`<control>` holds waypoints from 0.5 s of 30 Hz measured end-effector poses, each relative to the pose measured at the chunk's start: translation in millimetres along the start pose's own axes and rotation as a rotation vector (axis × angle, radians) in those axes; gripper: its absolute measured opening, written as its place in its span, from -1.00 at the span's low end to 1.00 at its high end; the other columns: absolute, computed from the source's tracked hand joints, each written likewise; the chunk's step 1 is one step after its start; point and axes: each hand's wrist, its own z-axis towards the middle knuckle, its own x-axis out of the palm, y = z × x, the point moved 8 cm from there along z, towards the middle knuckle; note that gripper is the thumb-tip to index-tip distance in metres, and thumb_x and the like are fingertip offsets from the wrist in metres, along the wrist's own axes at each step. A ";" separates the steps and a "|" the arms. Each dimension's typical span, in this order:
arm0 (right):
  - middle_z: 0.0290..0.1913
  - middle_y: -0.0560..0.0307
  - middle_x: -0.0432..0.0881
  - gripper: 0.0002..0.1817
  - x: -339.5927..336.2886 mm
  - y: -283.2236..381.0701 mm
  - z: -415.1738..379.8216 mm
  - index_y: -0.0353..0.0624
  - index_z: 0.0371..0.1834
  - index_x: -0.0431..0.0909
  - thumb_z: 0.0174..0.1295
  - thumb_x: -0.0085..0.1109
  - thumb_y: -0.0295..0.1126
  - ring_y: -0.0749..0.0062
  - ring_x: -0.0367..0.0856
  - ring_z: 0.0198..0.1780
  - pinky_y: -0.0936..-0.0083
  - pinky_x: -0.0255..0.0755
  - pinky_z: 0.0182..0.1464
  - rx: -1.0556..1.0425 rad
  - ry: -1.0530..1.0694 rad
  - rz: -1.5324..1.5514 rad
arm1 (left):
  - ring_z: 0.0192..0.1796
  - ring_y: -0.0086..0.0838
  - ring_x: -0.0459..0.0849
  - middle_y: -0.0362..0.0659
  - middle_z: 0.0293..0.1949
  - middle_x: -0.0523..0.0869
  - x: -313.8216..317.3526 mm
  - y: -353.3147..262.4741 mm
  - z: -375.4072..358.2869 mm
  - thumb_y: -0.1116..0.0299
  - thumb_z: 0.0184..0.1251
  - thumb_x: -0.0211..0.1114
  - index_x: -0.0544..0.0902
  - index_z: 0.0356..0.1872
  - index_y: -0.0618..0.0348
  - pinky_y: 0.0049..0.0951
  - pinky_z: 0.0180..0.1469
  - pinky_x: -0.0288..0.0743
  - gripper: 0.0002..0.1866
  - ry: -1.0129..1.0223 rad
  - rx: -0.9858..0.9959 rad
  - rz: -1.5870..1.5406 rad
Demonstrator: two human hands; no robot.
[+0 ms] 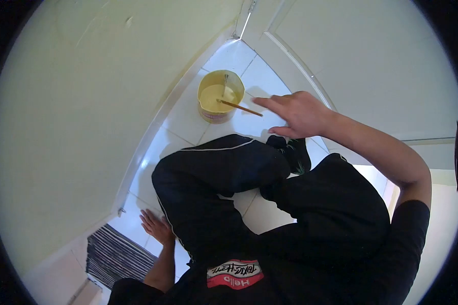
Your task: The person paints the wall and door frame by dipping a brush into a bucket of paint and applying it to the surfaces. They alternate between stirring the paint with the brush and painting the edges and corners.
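A yellowish tub (216, 116) stands on the white tiled floor (179, 123), with pale liquid inside. A thin brown stick or brush handle (247, 109) leans across its rim, pointing toward my right hand. Another slim tool stands inside against the far wall of the tub. My right hand (297, 114) hovers just right of the tub, fingers apart and holding nothing. Lower left, my left hand (156, 227) rests on the tiles beside my bent leg, fingers spread, nothing in it.
A pale yellow wall (81, 122) rises at the left, and a white door (371, 66) at the right; they meet near the top. A striped grey mat (116, 256) lies at the lower left. My crossed legs (213, 188) take up the middle.
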 end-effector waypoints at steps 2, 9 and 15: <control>-0.22 0.04 0.62 -0.47 15.5 -1.1 31.5 -0.10 0.25 0.46 0.22 0.31 -0.22 0.06 0.69 -0.25 0.19 0.59 -0.18 -0.014 0.001 0.122 | 0.63 -0.03 -0.07 0.04 0.59 0.07 -4.4 1.3 -1.2 -0.11 0.50 -0.10 0.11 0.55 0.21 0.09 0.57 -0.25 -0.23 0.031 -0.009 -0.007; -0.26 0.10 0.56 -0.80 37.3 -8.5 65.7 -0.16 -0.14 0.65 0.25 0.28 -0.32 0.21 0.67 -0.35 0.31 0.58 -0.35 -0.198 -0.178 0.294 | 0.63 0.02 -0.11 0.08 0.59 0.04 -18.2 -15.7 8.7 -0.17 0.49 -0.18 0.07 0.57 0.22 0.12 0.57 -0.31 -0.19 0.096 -0.036 -0.027; -0.41 0.11 0.54 -0.83 9.1 -23.2 97.3 -0.17 -0.33 0.64 0.22 0.33 -0.30 0.25 0.59 -0.52 0.36 0.49 -0.50 -0.229 -0.332 0.290 | 0.61 0.07 -0.06 0.12 0.57 0.10 -22.1 -21.1 14.2 -0.13 0.46 -0.15 0.12 0.54 0.25 0.16 0.55 -0.25 -0.21 0.042 -0.009 -0.029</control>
